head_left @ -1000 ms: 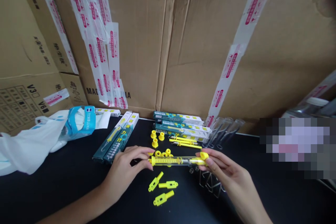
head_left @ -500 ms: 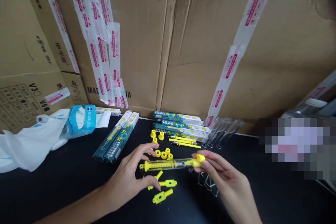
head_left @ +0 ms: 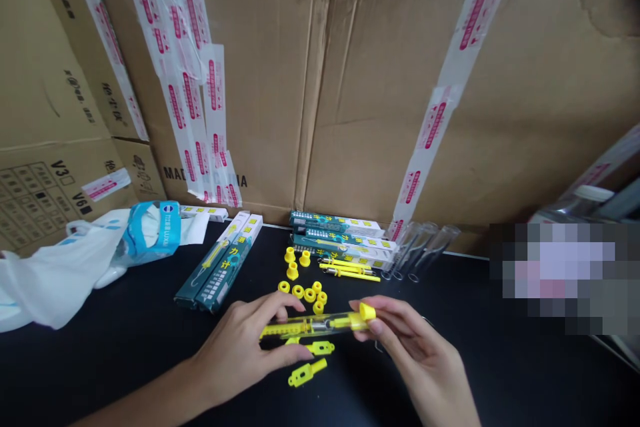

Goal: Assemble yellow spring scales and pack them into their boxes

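A spring scale (head_left: 325, 324), a clear tube with a yellow graduated part and a metal spring inside, lies sideways above the table. My right hand (head_left: 417, 343) grips its right end, thumb and fingers pinching near the yellow cap (head_left: 367, 311). Around the left end curves my left hand (head_left: 257, 333), thumb below and fingers above, with a gap at the thumb; that end reaches toward the palm, and contact is unclear. Beneath lie yellow plastic hanger pieces (head_left: 307, 373), one partly hidden by the left thumb. Several yellow caps (head_left: 310, 295) sit just beyond the tube.
Yellow rods with springs (head_left: 350, 272) lie beside clear tubes (head_left: 435, 253) at the back. Printed boxes (head_left: 220, 263) rest left of centre, more boxes (head_left: 345, 240) against the cardboard wall (head_left: 400, 80). A tissue pack (head_left: 155, 230) is at far left. Metal hooks show partly behind my right hand.
The spring scale has moved left and slightly down with my right hand, its left end now deeper between the fingers of my left hand. My left fingers have shifted slightly downward.
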Demonstrator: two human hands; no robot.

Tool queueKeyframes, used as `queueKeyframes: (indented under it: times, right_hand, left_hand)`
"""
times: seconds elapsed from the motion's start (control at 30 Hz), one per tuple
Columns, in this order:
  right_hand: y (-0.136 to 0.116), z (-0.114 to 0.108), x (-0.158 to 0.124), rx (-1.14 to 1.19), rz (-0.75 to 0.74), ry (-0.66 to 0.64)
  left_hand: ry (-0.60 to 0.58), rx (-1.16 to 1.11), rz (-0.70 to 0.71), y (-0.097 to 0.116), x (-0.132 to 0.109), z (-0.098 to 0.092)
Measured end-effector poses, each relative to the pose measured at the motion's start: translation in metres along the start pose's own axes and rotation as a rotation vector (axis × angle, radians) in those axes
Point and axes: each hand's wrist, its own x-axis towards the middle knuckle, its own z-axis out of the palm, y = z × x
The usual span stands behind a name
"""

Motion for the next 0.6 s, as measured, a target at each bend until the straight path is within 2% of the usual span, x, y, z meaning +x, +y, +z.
queueKeyframes:
  times: [0.27, 0.4, 0.6]
  right_hand:
    - [-0.0010, 0.0017, -0.0017, 0.149, -0.003, -0.015]
    - [-0.0034, 0.0025, -0.0008, 0.274, 0.032, -0.022]
    - [-0.0078, 0.0042, -0.0012, 0.400, 0.101, -0.055]
  left_hand:
    - [-0.005, 0.080, -0.044, -0.0029, 0.0032, 0.0054]
    - [0.029, 0.099, 0.011, -0.0055, 0.0027, 0.0069]
    - [0.078, -0.031, 0.102, -0.0057, -0.0012, 0.0052]
